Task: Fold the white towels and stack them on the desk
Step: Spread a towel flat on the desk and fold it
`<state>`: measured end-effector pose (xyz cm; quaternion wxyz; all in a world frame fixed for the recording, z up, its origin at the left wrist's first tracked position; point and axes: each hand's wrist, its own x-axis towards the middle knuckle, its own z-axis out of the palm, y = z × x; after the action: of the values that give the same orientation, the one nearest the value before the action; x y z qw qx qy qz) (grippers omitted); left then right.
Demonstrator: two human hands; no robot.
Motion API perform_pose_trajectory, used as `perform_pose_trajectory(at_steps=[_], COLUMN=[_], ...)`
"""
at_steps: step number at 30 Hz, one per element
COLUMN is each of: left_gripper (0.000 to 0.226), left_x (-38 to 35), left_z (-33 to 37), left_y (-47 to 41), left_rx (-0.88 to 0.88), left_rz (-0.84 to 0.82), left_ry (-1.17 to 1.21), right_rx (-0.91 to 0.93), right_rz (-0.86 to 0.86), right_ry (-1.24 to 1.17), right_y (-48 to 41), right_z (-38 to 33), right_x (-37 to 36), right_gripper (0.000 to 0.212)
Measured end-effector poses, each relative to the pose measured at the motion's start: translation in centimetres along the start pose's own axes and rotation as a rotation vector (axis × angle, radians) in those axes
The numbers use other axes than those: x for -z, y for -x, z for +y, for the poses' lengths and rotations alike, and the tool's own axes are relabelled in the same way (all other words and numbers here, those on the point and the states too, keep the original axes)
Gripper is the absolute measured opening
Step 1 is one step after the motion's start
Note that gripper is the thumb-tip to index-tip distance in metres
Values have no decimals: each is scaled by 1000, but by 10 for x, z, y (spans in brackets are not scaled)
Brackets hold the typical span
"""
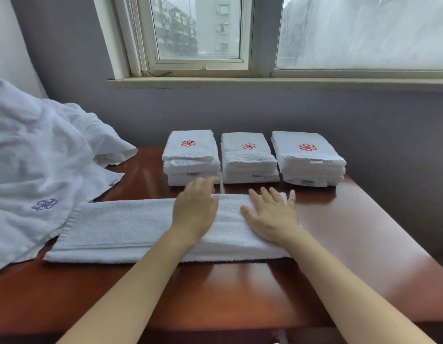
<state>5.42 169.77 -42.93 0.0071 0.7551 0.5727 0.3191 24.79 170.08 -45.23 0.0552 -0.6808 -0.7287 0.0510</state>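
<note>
A long folded towel (131,227) lies across the middle of the worktop (352,232). The right hand (272,214) presses flat on its right end with fingers spread. The left hand (194,209) rests alongside (fingers bent at the far edge, grip unclear).

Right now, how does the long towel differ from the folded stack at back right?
The long towel lies as one strip with the left hand and right hand on it; the back-right stack is several towels folded small, untouched. The stack shows a red emblem; the long towel shows none. Both are white, on the desk.
</note>
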Motion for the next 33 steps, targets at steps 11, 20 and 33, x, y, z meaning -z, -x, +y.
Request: perform_pose_trajectory(at_steps=[11, 20, 33], left_gripper=[106, 82, 69], left_x=[-29, 5, 69], left_z=[0, -43, -169], left_y=[29, 44, 61], left_rx=[59, 64, 399], left_rz=[-484, -487, -390], left_ry=[-243, -222, -420], right_rx=[33, 129, 424], right_rz=[42, 82, -44], right_ry=[-42, 37, -7], right_y=[4, 14, -10], right_z=[10, -11, -132], right_x=[-3, 6, -25], right_gripper=[65, 63, 60])
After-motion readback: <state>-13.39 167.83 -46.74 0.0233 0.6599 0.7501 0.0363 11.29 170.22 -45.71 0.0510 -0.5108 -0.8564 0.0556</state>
